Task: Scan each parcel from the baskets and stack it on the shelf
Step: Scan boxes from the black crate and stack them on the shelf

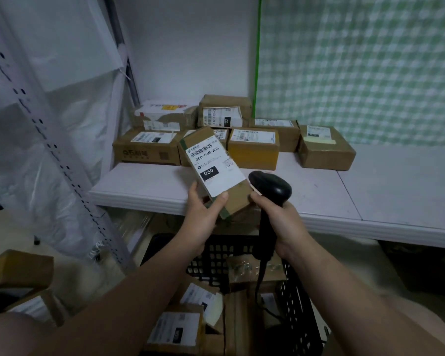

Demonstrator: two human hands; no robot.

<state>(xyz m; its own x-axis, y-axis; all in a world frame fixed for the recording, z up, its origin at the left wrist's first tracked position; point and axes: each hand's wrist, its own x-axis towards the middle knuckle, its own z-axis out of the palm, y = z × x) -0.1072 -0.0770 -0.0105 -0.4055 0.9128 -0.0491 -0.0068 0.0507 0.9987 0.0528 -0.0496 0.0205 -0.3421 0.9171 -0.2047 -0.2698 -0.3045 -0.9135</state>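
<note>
Parcel (213, 168) of brown cardboard, its white label marked 060 turned upward, is being held tilted in the air before the front edge of the white shelf (357, 191), not resting on it. It is being gripped at its lower end by the left hand (203, 217), the thumb being pressed on the label's lower edge and the fingers being wrapped round the box's side and underside; the left forearm is being stretched forward and upward from the lower left. Just beside the parcel on the right, a black scanner (272, 187) is being clasped round its handle by the right hand (278, 219), its head being turned toward the parcel and its cord being let hang into the black basket (298, 317) below. More labelled parcels (175, 327) are being carried in that basket, under both forearms. Further back on the shelf, labelled boxes (252, 147) are being grouped against the wall, some two high, beside a green checked cloth (357, 68).
</note>
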